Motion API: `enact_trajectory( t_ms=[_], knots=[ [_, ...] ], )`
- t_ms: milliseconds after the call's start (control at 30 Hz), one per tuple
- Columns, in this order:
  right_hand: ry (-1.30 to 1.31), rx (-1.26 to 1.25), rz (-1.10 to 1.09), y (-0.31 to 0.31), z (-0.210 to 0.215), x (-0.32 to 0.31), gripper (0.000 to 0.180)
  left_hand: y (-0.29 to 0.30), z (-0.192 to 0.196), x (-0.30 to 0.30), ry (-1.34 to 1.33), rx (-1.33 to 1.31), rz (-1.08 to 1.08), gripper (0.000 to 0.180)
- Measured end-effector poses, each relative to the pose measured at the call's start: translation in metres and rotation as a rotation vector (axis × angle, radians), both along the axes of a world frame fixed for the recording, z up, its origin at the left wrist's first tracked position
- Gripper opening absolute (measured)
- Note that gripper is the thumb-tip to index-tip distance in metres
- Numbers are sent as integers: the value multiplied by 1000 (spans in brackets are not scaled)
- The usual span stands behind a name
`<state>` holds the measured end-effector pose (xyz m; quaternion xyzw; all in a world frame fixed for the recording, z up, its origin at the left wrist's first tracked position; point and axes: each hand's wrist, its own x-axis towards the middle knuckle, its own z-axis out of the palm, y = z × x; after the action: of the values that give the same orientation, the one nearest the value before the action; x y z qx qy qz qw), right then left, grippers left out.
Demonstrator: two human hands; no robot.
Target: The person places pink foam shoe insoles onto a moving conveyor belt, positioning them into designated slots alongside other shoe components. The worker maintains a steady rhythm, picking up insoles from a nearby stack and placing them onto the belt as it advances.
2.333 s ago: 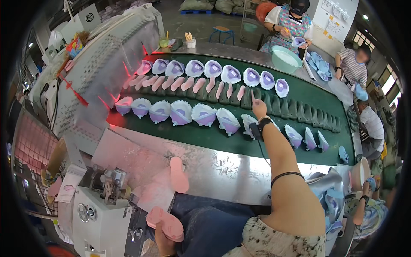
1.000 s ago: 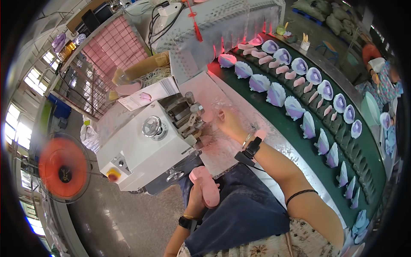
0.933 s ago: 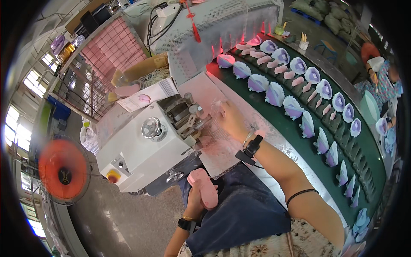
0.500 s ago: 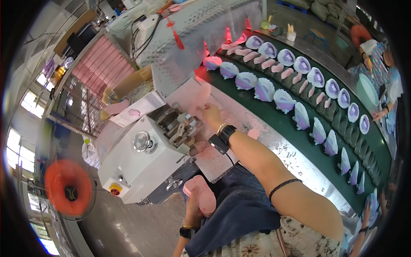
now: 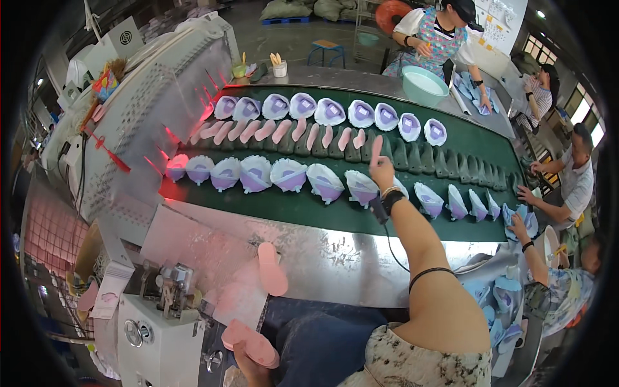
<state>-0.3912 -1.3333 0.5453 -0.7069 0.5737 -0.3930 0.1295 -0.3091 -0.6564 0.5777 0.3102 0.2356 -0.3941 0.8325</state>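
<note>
My right hand [image 5: 382,171] reaches over the green conveyor belt [image 5: 271,205], its fingers closed on the near end of a pink insole [image 5: 376,148] at the middle row of dark shoe lasts [image 5: 422,158]. Low in front of me, my left hand [image 5: 253,369] is wrapped round a stack of pink insoles [image 5: 253,344], beside the white machine. Another pink insole [image 5: 273,271] lies on the metal worktop. Several lasts left of my right hand carry pink insoles [image 5: 282,131]; those to its right are bare. Purple and white shoe uppers [image 5: 256,173] line both sides of the lasts.
A white machine [image 5: 155,348] with a metal head stands at the near left. Red light glows at the metal tunnel [image 5: 187,97]. Beyond the belt, a person [image 5: 438,39] works by a pale green basin [image 5: 425,86]. Other people sit along the right end.
My view has swung right. My right hand has gone from beside the machine head to the lasts on the belt, now with an insole. My left hand keeps its insoles.
</note>
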Motion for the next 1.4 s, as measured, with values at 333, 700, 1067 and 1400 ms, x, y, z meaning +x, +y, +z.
enact_trajectory(
  t_ms=[333,700,1067,1400],
  knots=[
    [-103,-325,532,78,7,81,29,-21,26,-9,-49,189,-57,38],
    [147,794,1543,480,57,76,29,8,5,-6,-307,435,-118,28],
    [65,700,1260,491,5,238,29,34,19,-20,51,69,79,59],
    [285,-12,1313,457,54,236,31,41,9,-25,-22,94,136,56]
  ],
)
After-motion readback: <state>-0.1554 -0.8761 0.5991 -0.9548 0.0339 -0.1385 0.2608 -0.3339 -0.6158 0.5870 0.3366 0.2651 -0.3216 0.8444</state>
